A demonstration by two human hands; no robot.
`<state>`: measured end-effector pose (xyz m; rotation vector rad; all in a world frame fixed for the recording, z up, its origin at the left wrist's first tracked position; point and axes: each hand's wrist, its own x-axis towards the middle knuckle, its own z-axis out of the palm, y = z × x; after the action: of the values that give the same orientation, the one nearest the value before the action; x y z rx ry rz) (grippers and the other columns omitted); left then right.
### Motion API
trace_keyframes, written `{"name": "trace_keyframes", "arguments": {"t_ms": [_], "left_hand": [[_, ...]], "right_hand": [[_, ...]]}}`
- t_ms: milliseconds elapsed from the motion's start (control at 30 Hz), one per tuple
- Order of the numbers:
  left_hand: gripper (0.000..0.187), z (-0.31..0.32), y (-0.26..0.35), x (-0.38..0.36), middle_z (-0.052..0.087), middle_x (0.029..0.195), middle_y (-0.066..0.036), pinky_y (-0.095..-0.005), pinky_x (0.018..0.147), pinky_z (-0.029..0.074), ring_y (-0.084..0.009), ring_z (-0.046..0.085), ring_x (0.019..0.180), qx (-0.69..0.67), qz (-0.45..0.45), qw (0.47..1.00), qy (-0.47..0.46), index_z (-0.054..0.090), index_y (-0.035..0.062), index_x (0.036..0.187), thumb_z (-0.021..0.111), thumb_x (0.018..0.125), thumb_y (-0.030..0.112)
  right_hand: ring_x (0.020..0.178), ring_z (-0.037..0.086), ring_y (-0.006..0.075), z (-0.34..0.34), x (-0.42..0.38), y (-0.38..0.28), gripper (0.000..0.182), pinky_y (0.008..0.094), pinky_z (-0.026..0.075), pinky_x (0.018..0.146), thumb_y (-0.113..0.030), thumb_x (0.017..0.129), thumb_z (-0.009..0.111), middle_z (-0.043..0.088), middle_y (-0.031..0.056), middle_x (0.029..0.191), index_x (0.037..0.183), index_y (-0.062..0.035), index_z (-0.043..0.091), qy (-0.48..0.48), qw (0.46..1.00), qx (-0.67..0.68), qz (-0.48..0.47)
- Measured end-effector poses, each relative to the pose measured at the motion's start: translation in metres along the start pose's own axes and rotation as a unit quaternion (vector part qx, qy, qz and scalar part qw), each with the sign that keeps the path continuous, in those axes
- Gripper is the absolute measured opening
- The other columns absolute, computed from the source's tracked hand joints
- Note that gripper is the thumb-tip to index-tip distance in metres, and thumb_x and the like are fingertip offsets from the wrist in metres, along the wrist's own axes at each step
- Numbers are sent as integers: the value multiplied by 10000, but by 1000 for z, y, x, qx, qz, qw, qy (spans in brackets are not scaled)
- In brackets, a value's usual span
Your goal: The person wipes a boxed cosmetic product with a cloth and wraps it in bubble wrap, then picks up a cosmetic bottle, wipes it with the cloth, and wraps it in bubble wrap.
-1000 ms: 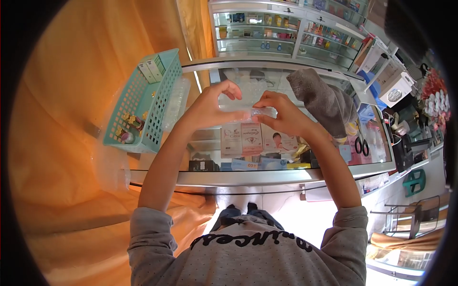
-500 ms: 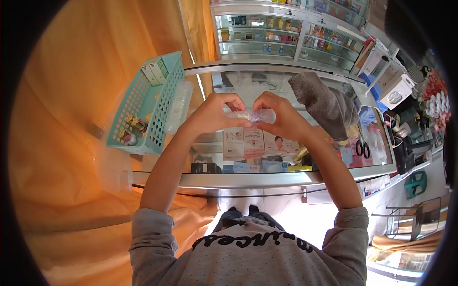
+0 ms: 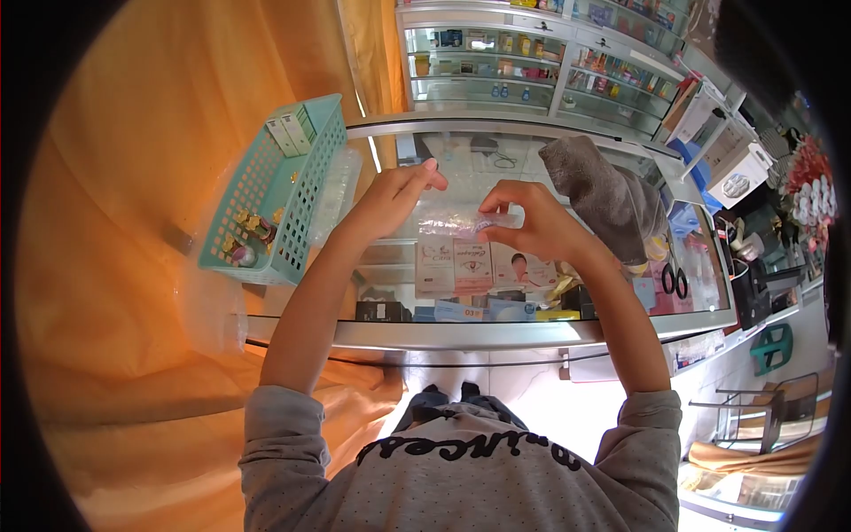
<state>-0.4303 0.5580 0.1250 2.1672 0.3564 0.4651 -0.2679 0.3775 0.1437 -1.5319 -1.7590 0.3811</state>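
A small bundle rolled in clear bubble wrap [image 3: 443, 220] is held just above the glass counter top, and what lies inside it is blurred. My right hand [image 3: 530, 217] pinches its right end between thumb and fingers. My left hand [image 3: 403, 197] is at the other end, thumb uppermost and fingers loosely extended away from me. It holds nothing I can see, though its palm may brush the wrap. Below the bundle, pink and white boxes [image 3: 472, 264] show through the glass.
A teal plastic basket [image 3: 297, 199] with small boxes and gold-topped bottles stands at the left, bubble wrap [image 3: 335, 199] beside it. A grey towel [image 3: 603, 199] and black-handled scissors [image 3: 675, 279] lie at the right. Stocked glass shelves [image 3: 483, 75] stand beyond the counter [image 3: 425, 334].
My left hand has come off the bundle and moved up and left, its fingers straightening. My right hand keeps its grip near the right end, and more of the wrap shows.
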Motion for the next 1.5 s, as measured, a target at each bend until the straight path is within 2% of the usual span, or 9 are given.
{"name": "trace_keyframes", "arguments": {"t_ms": [267,500,667,900,1000,1067,1200,1367,1500], "left_hand": [[585,1,0,0,646,957,-100,-323,931,404,-200,542,944,-17,0,1000,0,649,-17,978,249,1020,408],[606,1,0,0,646,956,-99,-321,934,402,-202,541,943,-17,-3,1000,3,654,-19,975,230,1021,411],[627,1,4,0,647,959,-103,-326,942,400,-205,544,949,-12,-5,1000,3,656,-20,979,206,1022,413],[636,0,3,0,649,955,-109,-332,950,396,-212,546,956,-8,-5,1000,3,658,-18,975,196,1022,415],[641,0,4,0,650,955,-111,-333,949,398,-212,547,955,-8,-4,1000,3,658,-20,972,193,1022,418],[642,0,4,0,650,954,-111,-333,947,399,-212,549,955,-9,-5,1000,4,658,-21,971,193,1022,419],[642,0,3,0,650,951,-114,-338,941,406,-218,562,948,-7,-9,1000,9,658,-22,968,193,1022,417],[640,0,8,-1,651,935,-115,-344,940,410,-219,569,940,0,35,999,28,659,-21,966,191,1023,412],[641,1,10,-3,659,974,-124,-350,972,392,-235,577,1002,-1,50,999,-17,661,-19,976,192,1021,414]], "right_hand": [[781,599,263,3,-1,11,256,348,476,719,-149,732,752,620,134,835,920,-1,662,23,1000,-18,-6],[760,606,255,0,2,3,212,341,475,721,-153,769,728,644,142,831,894,1,653,37,999,10,35],[748,615,263,4,3,9,182,340,480,714,-147,800,702,636,144,836,863,11,637,70,997,-27,-15],[774,626,273,6,3,5,180,343,484,693,-143,802,699,625,136,836,877,9,640,82,996,-26,-21],[788,623,292,5,2,5,196,352,484,699,-140,778,716,619,136,836,881,5,634,81,996,-38,-18],[805,619,316,3,0,2,229,366,485,708,-138,740,740,623,138,848,890,-1,633,80,989,-111,-63],[812,616,333,5,0,7,274,378,485,713,-144,701,764,627,144,871,893,1,634,87,989,-112,-49],[803,614,338,-6,-1,-2,275,375,485,722,-133,689,760,635,156,887,883,28,651,-1,996,-82,-37],[818,613,334,-6,-2,3,266,375,485,727,-133,708,745,624,162,898,896,35,662,-11,997,-71,-16]]}}
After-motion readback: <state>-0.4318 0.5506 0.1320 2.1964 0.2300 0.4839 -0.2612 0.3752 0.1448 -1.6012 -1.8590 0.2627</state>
